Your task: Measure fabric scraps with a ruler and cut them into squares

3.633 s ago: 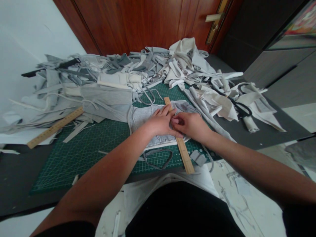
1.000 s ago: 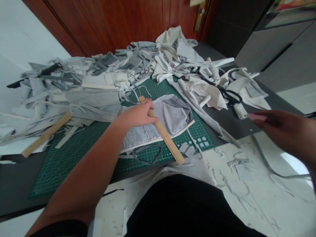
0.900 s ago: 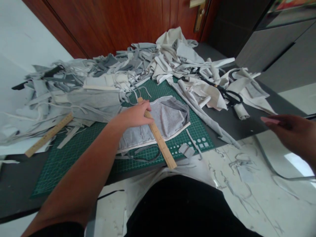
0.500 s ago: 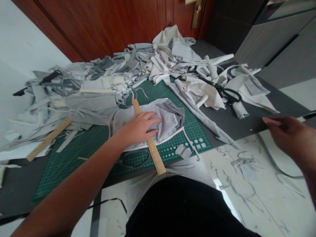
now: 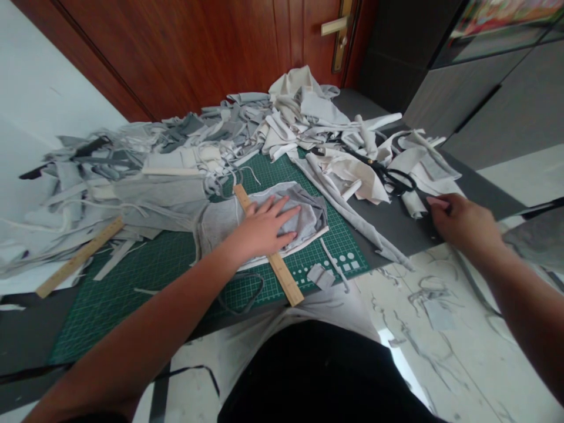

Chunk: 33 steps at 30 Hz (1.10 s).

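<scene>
My left hand [image 5: 264, 226] lies open and flat, fingers spread, across a wooden ruler [image 5: 286, 281] and a folded grey fabric piece [image 5: 311, 212] with a white edge. Both rest on the green cutting mat [image 5: 145, 270]. My right hand [image 5: 462, 224] is off to the right over the dark table edge, fingers closed on a small flat pink chalk piece [image 5: 437, 201]. Black scissors [image 5: 394, 178] lie just left of that hand among cream cloth.
A big heap of grey and cream fabric scraps [image 5: 304, 114] fills the back of the table. A second wooden ruler [image 5: 79, 258] lies at the mat's left. A wooden door [image 5: 220, 53] stands behind. Cut strips litter the marble floor [image 5: 436, 311] on the right.
My right hand left the fabric, swung out right over the floor, and has come back to the table edge by the scissors. My left hand slid down the ruler and flattened.
</scene>
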Tool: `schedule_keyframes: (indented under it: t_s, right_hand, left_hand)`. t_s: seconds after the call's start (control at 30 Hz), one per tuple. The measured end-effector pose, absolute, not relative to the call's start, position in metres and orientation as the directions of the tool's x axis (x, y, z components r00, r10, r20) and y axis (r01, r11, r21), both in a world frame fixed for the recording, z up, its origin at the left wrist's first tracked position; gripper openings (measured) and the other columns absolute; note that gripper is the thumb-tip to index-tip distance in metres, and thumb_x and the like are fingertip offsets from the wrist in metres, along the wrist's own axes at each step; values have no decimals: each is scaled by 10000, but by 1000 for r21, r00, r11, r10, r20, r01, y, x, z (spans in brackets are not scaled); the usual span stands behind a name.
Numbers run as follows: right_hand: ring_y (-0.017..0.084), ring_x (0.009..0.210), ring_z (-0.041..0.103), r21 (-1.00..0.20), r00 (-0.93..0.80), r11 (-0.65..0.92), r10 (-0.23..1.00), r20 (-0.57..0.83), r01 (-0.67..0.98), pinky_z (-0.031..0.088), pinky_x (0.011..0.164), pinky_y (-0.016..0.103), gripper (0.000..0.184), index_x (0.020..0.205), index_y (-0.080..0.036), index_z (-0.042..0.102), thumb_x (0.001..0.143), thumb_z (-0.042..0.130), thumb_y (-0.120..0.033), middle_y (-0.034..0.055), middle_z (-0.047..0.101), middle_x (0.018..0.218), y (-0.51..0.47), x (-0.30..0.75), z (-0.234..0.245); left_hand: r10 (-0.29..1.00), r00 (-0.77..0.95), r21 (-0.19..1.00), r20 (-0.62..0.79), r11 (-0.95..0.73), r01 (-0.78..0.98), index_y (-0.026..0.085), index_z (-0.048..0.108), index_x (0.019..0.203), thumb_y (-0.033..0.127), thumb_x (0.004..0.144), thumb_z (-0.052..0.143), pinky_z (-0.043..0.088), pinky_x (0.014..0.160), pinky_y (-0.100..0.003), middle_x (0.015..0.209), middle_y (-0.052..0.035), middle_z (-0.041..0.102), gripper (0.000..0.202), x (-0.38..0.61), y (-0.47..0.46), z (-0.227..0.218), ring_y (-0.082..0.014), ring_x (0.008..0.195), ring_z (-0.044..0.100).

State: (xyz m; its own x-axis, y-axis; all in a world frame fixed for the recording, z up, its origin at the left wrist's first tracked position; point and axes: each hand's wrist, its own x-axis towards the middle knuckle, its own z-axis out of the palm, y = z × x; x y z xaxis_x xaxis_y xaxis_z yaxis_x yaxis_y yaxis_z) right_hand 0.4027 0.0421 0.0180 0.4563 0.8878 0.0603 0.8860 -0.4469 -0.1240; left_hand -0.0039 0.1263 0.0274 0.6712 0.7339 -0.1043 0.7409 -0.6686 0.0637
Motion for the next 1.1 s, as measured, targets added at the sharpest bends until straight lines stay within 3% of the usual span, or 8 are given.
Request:
schedule_keyframes:
  t_s: [0.13,0.23,0.33,0.43,0.63,0.73,0.9,1.1]
  right_hand:
    - [367,938,652,-93,509,-500,838,198,861,390,715,426,690,1386,15,565,999,410,-536,351,681,1106,51,402,20]
    - [368,1012,640,-152,434,-407,822,368,901,434,781,428,604,1376,-12,569,973,496,-456,289,696,1098,43,380,29]
    - [292,935,661,-242,135,-66,951,279,968,493,818,383,443,1251,-133,671,952,550,-436,155,710,1031,35,342,32]
    - [318,1079,644,-239,-116,171,966,229,956,502,953,430,476,1255,-139,671,976,515,-492,168,680,1178,40,309,20]
    - [353,1104,606,-117,-159,188,963,220,975,487,983,482,483,1228,-117,665,1013,433,-482,194,636,1155,59,294,-2]
    - [354,1080,592,-117,-166,205,946,278,972,481,974,487,462,1250,-104,653,1013,436,-436,200,629,1180,60,284,5]
    - [338,1048,584,-94,-282,313,927,247,945,482,957,470,403,1172,-125,684,1012,449,-411,176,646,1076,62,263,12]
    - [342,1067,592,-52,-283,302,932,228,952,475,981,484,418,1235,-112,670,1005,455,-387,181,663,1102,67,268,11]
  left_hand:
    - [750,654,118,-99,-644,756,333,306,1613,621,947,556,239,1181,-672,1730,-123,152,768,-5,141,38,-434,1552,220]
    - [764,644,164,26,-639,751,267,380,1580,482,978,565,286,1204,-578,1672,-144,311,666,-22,141,53,-357,1502,361]
    - [692,719,269,60,-705,656,237,508,1487,409,983,566,334,1213,-468,1576,-119,470,536,-40,124,61,-283,1450,446]
    - [602,798,348,-19,-745,570,241,586,1397,386,998,543,383,1188,-413,1532,-99,519,426,-54,104,58,-245,1404,496]
    - [657,750,193,-76,-728,658,175,683,920,342,987,537,437,1106,-504,1178,-106,663,232,-73,88,52,-256,1123,633]
    - [691,722,78,-27,-719,691,168,683,1047,327,987,557,367,1147,-591,1233,-123,660,212,-67,82,52,-296,1164,623]
    - [604,797,182,-5,-783,594,208,640,1315,203,1006,496,432,1149,-417,1483,-109,572,341,-38,79,40,-247,1349,549]
    - [617,782,181,-88,-762,622,274,549,1456,259,1016,503,349,1218,-432,1640,-86,403,443,-31,80,33,-258,1493,413]
